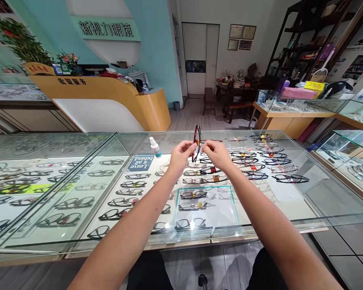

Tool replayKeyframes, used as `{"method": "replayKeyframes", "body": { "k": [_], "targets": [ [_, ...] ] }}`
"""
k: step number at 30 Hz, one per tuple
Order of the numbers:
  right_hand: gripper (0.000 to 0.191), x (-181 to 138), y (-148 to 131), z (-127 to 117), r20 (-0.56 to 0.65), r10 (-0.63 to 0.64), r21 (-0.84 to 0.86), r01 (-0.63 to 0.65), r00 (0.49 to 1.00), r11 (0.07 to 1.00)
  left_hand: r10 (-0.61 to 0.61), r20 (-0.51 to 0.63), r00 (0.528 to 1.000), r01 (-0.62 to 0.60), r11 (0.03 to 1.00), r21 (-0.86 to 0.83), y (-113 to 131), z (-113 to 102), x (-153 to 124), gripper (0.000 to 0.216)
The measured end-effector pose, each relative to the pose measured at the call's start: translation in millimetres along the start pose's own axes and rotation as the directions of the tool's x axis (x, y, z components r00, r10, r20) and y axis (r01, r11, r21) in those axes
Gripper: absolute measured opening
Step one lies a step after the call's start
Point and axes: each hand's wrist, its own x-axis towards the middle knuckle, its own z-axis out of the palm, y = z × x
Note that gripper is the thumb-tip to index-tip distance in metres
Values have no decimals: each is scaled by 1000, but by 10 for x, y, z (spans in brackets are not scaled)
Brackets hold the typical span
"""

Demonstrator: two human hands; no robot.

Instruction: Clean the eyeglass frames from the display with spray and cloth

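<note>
My left hand pinches a pair of dark red eyeglasses by the frame, between thumb and fingers. The glasses are held upright and seen almost edge-on above the glass counter, with a small orange-yellow tag near the middle. Just to their right is my right hand, its thumb and fingers drawn together. Whatever it holds, if anything, is too small to make out. Behind and below my hands, several eyeglass frames show in rows. A white spray bottle with a blue-green base stands left of my left hand.
The glass display counter spans the front, with more eyeglasses inside. A blue printed card lies at its left. Beyond are a curved yellow-and-white service desk, a wooden bench and another display case.
</note>
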Motion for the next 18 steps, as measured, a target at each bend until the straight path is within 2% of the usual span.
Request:
{"method": "replayKeyframes", "body": {
  "k": [5, 12, 18],
  "targets": [
    [16, 14, 29, 4, -13, 18, 26, -18, 1000, 999, 9, -13, 1000, -9, 1000, -2, -18, -6, 11, 48],
    [33, 63, 123, -13, 60, 28, 148, -37, 998, 988, 25, -12, 1000, -25, 1000, 17, -21, -24, 15, 48],
    [36, 61, 124, -6, 87, 35, 156, -48, 996, 987, 30, 1, 1000, -30, 999, 24, -33, -27, 11, 49]
  ]
}}
